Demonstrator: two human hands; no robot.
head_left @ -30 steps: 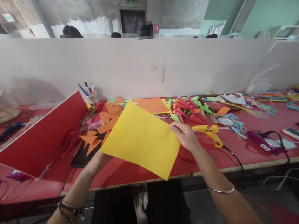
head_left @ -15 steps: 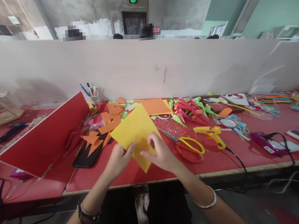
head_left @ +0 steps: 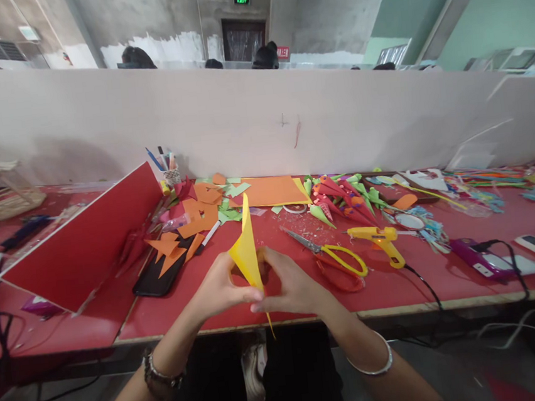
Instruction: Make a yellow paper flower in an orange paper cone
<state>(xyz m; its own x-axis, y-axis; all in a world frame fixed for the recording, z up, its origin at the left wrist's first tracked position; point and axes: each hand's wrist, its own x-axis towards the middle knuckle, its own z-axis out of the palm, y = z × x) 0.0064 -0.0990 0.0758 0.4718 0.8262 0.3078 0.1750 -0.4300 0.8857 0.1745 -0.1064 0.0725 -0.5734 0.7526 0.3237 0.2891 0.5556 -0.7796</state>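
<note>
A sheet of yellow paper (head_left: 245, 253) stands nearly edge-on between my hands, bent into a curve with a narrow point at the top. My left hand (head_left: 223, 288) grips it from the left, thumb along its lower part. From the other side my right hand (head_left: 294, 283) closes on the same sheet, its thumb meeting the left thumb; some fingers are hidden behind the paper. Right of my hands lie scissors (head_left: 332, 257) with yellow and red handles and a yellow glue gun (head_left: 378, 240).
Orange paper pieces (head_left: 204, 206) and a black phone (head_left: 159, 277) lie left, near a leaning red board (head_left: 87, 243). Orange sheets (head_left: 271, 190) and a pile of red and green paper cones (head_left: 343, 199) sit at the back. A purple power strip (head_left: 479, 259) is at right.
The yellow paper has turned from lying flat toward me to nearly edge-on and is now curved. My right hand has gone from loose fingers over the sheet to gripping it.
</note>
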